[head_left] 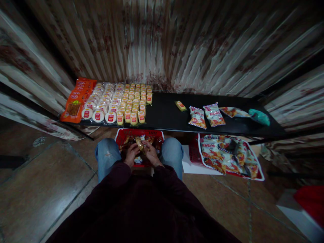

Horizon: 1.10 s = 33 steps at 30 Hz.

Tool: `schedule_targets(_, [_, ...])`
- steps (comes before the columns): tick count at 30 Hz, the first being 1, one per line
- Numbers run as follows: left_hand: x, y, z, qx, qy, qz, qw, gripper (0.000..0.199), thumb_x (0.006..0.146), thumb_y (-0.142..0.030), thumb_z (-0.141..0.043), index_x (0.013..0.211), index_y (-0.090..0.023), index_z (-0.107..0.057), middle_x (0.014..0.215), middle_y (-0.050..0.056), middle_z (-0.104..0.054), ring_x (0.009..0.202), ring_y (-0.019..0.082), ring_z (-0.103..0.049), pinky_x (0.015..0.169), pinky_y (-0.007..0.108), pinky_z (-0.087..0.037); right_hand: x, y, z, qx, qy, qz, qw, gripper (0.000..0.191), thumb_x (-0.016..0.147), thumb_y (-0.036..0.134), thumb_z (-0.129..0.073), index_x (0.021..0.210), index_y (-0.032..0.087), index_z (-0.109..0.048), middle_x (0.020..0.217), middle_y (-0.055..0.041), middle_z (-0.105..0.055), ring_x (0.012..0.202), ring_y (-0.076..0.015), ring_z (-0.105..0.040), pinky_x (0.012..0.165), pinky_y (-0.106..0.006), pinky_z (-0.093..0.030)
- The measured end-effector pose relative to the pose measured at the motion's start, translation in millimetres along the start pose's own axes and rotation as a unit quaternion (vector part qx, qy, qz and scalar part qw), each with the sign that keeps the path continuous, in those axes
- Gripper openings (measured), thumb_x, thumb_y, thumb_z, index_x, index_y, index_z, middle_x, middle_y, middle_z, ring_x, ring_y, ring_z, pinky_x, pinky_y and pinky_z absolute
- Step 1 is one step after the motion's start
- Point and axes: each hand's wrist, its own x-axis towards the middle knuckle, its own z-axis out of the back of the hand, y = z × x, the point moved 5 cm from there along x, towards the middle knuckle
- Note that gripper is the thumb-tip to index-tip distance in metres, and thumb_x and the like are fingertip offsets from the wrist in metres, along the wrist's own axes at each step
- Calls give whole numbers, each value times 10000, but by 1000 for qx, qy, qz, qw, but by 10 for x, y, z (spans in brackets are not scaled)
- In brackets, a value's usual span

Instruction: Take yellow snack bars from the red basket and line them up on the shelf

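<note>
Now the left hand [131, 154] and right hand [151, 154] are pinching a small, golden-yellow, oblong, shiny-wrapped snack [139, 143] between their fingers, above a red plastic basket [121, 134] that is sitting between blue-denim knees [108, 152].

Worn on head, looking forward and steeply down, over jeans-clad knees [172, 153], toward black shelf [164, 113], wide field, mid-range.

From here I see the black shelf [165, 114] carrying an orange packet [80, 93], white crackers [98, 115], yellow packs [127, 116]; farther right, a lone yellow pack [180, 105], three snack bags [214, 114], a green bag [260, 116].
</note>
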Motion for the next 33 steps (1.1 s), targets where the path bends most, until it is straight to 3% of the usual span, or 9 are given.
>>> schedule_targets(7, [-113,-81,-69,12,24,-2,1000,379,608,-274,-730,969,-163,-695,989,91,-692,859,171,-637,755,274,-481,-100,51,32,-9,-31,-49,998,432,727,420,-631,1118,236,-649,1161,-33,-674,1138,-230,-581,1041,-398,-415])
schedule_targets(12, [-144,-78,-120,29,33,-6,999,351,618,-282,-723,950,-170,-701,958,78,-690,830,160,-637,753,277,-492,-121,4,44,75,-37,-115,990,513,635,406,-711,1115,237,-653,1152,-33,-677,1128,-242,-586,1021,-394,-426])
schedule_targets(16, [-139,-49,-135,31,33,12,999,359,631,-304,-735,954,-154,-690,905,80,-701,804,156,-651,782,298,-504,-110,-67,61,137,-65,-144,978,467,600,386,-726,1034,218,-690,1113,-43,-698,1102,-249,-596,992,-394,-432])
schedule_targets(22, [-147,-82,-143,38,40,21,998,375,647,-304,-732,984,-148,-682,851,72,-719,780,159,-670,784,297,-503,-104,-190,17,189,-59,-197,960,502,585,388,-715,1057,224,-670,928,-13,-732,871,-206,-658,831,-354,-493])
schedule_targets(25, [-136,-96,-116,39,29,17,999,358,651,-289,-718,977,-147,-676,802,56,-715,747,158,-670,756,283,-497,-93,-205,8,220,-64,-213,950,432,580,380,-717,978,216,-674,833,1,-728,755,-181,-652,764,-324,-496])
schedule_targets(33, [56,0,71,95,-49,2,994,344,686,-226,-641,1020,-141,-646,673,6,-646,547,106,-580,602,243,-464,-62,-249,21,215,-83,-203,952,388,539,378,-750,878,199,-691,825,-2,-733,824,-194,-656,829,-331,-477])
